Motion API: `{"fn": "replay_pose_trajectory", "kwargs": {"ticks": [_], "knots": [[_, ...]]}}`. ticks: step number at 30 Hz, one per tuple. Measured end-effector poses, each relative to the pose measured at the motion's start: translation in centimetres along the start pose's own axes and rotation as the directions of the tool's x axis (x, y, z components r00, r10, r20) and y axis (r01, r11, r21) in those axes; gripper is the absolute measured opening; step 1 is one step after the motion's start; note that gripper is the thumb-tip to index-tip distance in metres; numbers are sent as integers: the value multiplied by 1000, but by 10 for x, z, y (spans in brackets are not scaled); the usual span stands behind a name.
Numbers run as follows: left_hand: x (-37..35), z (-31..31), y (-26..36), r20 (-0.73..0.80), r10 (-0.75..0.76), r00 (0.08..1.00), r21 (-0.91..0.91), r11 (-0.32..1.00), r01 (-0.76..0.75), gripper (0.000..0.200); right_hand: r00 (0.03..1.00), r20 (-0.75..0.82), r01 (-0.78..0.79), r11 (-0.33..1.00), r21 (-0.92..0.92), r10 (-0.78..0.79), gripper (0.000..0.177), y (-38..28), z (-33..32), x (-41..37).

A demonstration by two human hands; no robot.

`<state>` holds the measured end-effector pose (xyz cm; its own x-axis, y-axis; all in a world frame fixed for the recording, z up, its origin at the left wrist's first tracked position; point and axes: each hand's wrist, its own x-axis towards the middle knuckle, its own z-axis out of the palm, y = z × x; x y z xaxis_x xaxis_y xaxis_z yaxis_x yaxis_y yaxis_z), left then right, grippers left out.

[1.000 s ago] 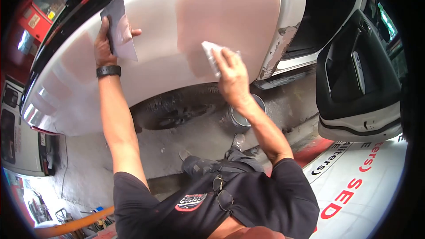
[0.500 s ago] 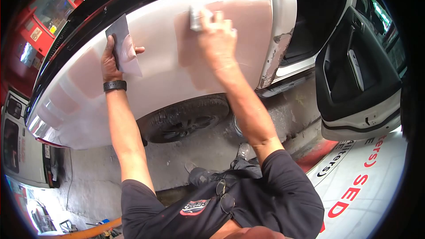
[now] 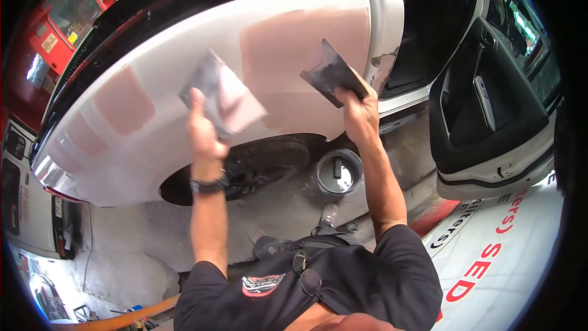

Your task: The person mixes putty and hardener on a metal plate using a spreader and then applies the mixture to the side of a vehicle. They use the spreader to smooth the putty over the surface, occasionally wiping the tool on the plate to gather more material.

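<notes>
My left hand (image 3: pixel 205 129), slightly blurred, grips a flat grey putty board (image 3: pixel 208 76) with a heap of pinkish body filler (image 3: pixel 240 99) on its face. Over to the right, my right hand (image 3: pixel 361 113) is closed on the lower edge of a wide dark putty spreader (image 3: pixel 331 73), whose blade has some light residue. Both tools overlap the white rear side panel (image 3: pixel 202 37) of a car in this view. A large pink filler patch (image 3: pixel 275 43) covers the panel's right part, and a smaller pink patch (image 3: pixel 125 101) lies to its left.
Below the wheel arch sits a tyre (image 3: pixel 275 159), with a bucket of water (image 3: pixel 357 175) beside it on the concrete floor (image 3: pixel 135 233). An opened car door (image 3: pixel 490 116) stands at right. A white lettered banner (image 3: pixel 490 257) lies lower right; another vehicle (image 3: pixel 27 190) is at left.
My right hand has come away from the upper panel, down and to the right, with the spreader. My left hand has moved right and lower with the board. The bucket shows more fully.
</notes>
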<state>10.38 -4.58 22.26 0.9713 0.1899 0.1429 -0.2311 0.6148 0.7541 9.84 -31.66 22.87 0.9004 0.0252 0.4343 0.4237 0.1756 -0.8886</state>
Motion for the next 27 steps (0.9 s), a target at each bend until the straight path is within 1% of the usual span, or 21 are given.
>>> {"fn": "replay_pose_trajectory", "kwargs": {"ticks": [1, 2, 4, 5, 6, 8, 9, 10, 12, 13, 14, 16, 17, 19, 21, 22, 24, 25, 26, 27], "knots": [[-14, 9, -23, -21, 28, 999, 9, 1000, -28, 49, 983, 73, 167, 986, 18, -168, 64, -7, 6, -7], [-26, 16, -43, -40, 57, 998, 22, 998, -56, 48, 933, 218, 302, 953, -36, -287, 73, -4, 8, -15], [-44, 23, -73, -109, -57, 992, -14, 998, 56, 46, 842, 474, 418, 868, -268, -259, 77, -7, 14, -26], [-47, 28, -81, -107, -16, 994, -31, 999, 13, 43, 841, 514, 382, 858, -342, -169, 78, 2, 9, -33], [-46, 22, -86, -95, -86, 992, -72, 994, 80, 43, 821, 552, 452, 755, -475, -145, 78, 13, -1, -36], [-33, 5, -90, -57, -204, 977, -161, 968, 193, 41, 775, 625, 589, 464, -662, -91, 78, 26, -31, -32], [-28, 3, -80, 167, -299, 940, -278, 900, 336, 39, 704, 708, 693, 267, -670, -52, 69, 21, -43, -28], [-20, -1, -67, 277, -426, 861, -255, 831, 494, 36, 684, 726, 711, 281, -645, -64, 63, 22, -52, -28], [-5, -7, -50, 396, -517, 759, -89, 801, 592, 33, 678, 710, 734, 231, -639, -192, 59, 12, -59, -32], [3, -8, -40, 355, -593, 723, 81, 790, 608, 30, 642, 722, 767, 224, -601, -260, 55, 0, -56, -33], [6, -1, -28, 327, -638, 698, 200, 768, 608, 30, 623, 745, 782, 191, -593, -237, 52, -17, -50, -38], [12, 10, -19, 286, -676, 679, 409, 727, 551, 31, 547, 813, 837, 137, -529, -200, 48, -27, -43, -40], [15, 12, -18, 285, -711, 643, 459, 690, 559, 32, 526, 834, 849, 160, -504, -163, 48, -31, -40, -39], [21, 16, -17, 279, -777, 565, 564, 609, 558, 33, 478, 863, 876, 159, -455, -165, 50, -31, -34, -32], [17, 25, -12, 280, -792, 543, 564, 593, 575, 34, 441, 886, 895, 151, -421, -146, 52, -30, -28, -28], [17, 28, -10, 282, -800, 530, 566, 585, 581, 34, 406, 903, 912, 119, -392, -141, 53, -29, -23, -27], [28, 17, -9, 252, -732, 633, 652, 612, 448, 34, 404, 907, 907, 182, -381, -115, 51, -10, -21, -28], [35, 13, -4, 249, -692, 678, 693, 616, 374, 34, 379, 921, 920, 141, -365, -90, 49, -12, -21, -24], [45, 10, 13, 268, -561, 783, 670, 693, 267, 32, 419, 904, 903, 138, -406, -85, 48, -7, -27, -19], [58, 7, 37, 242, -460, 854, 620, 750, 228, 33, 462, 883, 883, 133, -449, -81, 48, 3, -34, -11]]}}
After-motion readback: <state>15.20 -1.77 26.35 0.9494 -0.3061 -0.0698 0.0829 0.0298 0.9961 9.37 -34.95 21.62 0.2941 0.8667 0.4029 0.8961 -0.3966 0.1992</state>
